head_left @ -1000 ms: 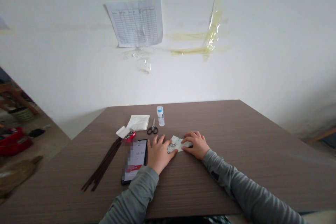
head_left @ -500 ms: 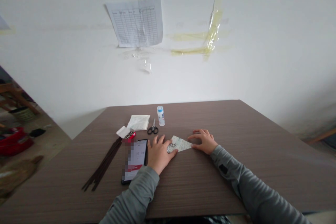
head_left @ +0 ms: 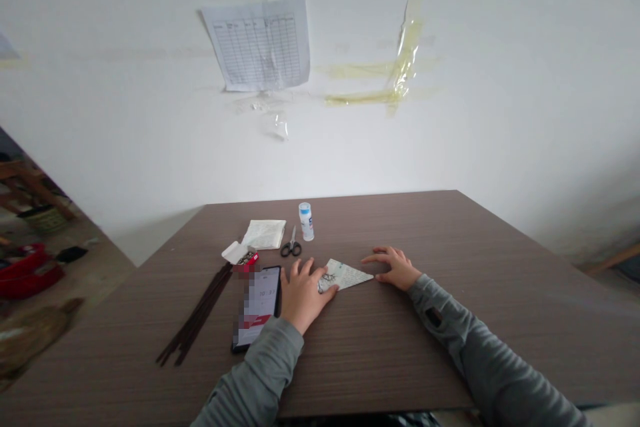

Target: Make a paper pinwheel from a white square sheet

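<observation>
A folded paper triangle [head_left: 345, 275] with print on it lies on the brown table, its sharp tip towards the right. My left hand [head_left: 305, 295] rests on its left end, fingers spread, with the thumb along the lower edge. Just past the tip is my right hand [head_left: 395, 268], its fingers loosely apart and nothing between them. A phone [head_left: 260, 307] with a lit screen lies beside my left hand. Part of the paper is hidden beneath my left fingers.
Behind the hands stand a white glue bottle [head_left: 307, 221], black-handled scissors [head_left: 291, 247] and a stack of folded paper [head_left: 265, 234]. An open red box [head_left: 245, 259] and several dark thin sticks [head_left: 195, 313] lie at the left. A wall [head_left: 360, 153] rises behind the table.
My right hand has moved slightly right, off the paper's tip, and the tip now shows fully. My left hand has stayed in place.
</observation>
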Demonstrator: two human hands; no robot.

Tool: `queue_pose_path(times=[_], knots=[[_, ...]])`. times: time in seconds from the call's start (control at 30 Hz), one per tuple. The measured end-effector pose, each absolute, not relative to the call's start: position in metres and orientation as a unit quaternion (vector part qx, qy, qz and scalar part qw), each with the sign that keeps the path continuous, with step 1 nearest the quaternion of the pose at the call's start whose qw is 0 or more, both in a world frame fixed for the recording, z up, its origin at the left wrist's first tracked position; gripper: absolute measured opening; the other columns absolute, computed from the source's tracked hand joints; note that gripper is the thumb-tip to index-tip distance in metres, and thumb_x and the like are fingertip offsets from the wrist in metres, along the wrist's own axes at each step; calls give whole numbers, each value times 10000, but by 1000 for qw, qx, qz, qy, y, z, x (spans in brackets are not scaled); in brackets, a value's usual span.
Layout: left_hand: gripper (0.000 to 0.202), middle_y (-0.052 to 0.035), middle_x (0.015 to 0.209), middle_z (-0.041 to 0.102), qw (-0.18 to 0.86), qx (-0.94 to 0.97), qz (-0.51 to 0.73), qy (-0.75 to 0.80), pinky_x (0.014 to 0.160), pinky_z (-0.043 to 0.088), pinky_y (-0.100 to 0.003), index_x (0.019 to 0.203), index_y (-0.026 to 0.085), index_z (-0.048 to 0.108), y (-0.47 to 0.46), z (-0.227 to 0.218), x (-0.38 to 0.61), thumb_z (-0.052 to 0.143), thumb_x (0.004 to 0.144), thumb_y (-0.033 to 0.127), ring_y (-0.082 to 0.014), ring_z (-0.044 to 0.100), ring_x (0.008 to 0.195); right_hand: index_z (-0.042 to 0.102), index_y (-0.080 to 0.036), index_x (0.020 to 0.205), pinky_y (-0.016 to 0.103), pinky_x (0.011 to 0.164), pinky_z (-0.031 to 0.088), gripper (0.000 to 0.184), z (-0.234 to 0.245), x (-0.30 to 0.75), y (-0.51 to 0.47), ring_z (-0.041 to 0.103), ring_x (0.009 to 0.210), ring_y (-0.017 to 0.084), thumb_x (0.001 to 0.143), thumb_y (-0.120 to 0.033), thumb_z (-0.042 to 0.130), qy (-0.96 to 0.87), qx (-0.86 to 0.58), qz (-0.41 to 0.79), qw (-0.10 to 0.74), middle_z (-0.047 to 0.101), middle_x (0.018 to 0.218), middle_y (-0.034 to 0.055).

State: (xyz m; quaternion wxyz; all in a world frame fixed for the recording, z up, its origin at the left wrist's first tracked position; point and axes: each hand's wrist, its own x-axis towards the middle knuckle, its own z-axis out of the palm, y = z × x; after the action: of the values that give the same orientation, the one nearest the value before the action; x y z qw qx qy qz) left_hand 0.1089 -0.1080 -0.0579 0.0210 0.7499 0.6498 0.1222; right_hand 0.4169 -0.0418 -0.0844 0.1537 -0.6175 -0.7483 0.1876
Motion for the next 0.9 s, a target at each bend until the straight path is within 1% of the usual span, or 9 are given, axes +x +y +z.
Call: queue_pose_path(times=[0.13,0.23,0.33,0.4,0.47,0.57,0.67,0.77,0.9], knots=[[430,-91,1876,799,23,750,124,649,1499,512,-845,1572,446,980,-108,-59,110,947,1148,510,-542,644,1798,994,-538,1503,769,1371,601,776,-89,418,-40,677,1695,507,878,-119,805,-754,-601,197,177,822,1779,39],[460,-94,1909,771,31,751,115,650,1517,475,-867,1632,449,952,-107,-58,114,909,1175,478,-537,619,1821,1024,-492,1446,742,1404,583,687,-91,412,-41,664,1714,474,962,-101,731,-755,-590,201,202,840,1765,46],[505,-106,1933,747,39,751,106,650,1529,438,-895,1696,458,916,-107,-55,120,877,1192,460,-539,599,1840,1025,-482,1446,758,1402,581,509,-91,399,-45,622,1740,493,1070,-218,807,-776,-565,178,214,837,1767,73],[521,-118,1939,738,41,754,106,647,1528,421,-918,1711,464,907,-106,-52,124,874,1191,462,-549,589,1845,1000,-500,1504,769,1410,572,456,-89,390,-50,599,1761,502,1107,-315,872,-792,-554,162,200,813,1802,78],[522,-119,1948,728,38,758,109,642,1527,413,-926,1709,477,906,-105,-49,126,881,1188,467,-556,580,1851,970,-508,1567,786,1453,528,476,-87,382,-55,575,1788,508,1108,-390,930,-804,-547,146,183,784,1841,77],[511,-108,1961,717,36,759,110,641,1528,410,-927,1685,494,919,-105,-45,129,913,1175,475,-564,568,1861,973,-465,1578,812,1476,488,488,-85,374,-61,578,1789,557,1092,-430,991,-808,-546,124,184,772,1856,135],[512,-118,1974,702,43,757,103,644,1536,401,-927,1677,458,931,-105,-41,131,936,1166,484,-575,545,1880,960,-463,1590,815,1489,470,509,-84,369,-63,592,1788,579,1084,-489,1011,-801,-558,107,188,778,1842,160],[539,-110,2006,667,50,752,85,652,1556,384,-904,1708,448,911,-105,-36,133,932,1173,513,-563,509,1910,937,-460,1624,834,1523,437,573,-82,364,-65,576,1822,579,1071,-585,1016,-793,-577,107,166,752,1878,159],[573,-96,2014,660,65,745,74,660,1568,380,-883,1738,466,885,-105,-30,135,938,1169,495,-546,508,1916,928,-497,1635,801,1554,428,596,-78,361,-65,561,1861,562,1050,-558,1022,-783,-593,113,153,735,1912,118]])
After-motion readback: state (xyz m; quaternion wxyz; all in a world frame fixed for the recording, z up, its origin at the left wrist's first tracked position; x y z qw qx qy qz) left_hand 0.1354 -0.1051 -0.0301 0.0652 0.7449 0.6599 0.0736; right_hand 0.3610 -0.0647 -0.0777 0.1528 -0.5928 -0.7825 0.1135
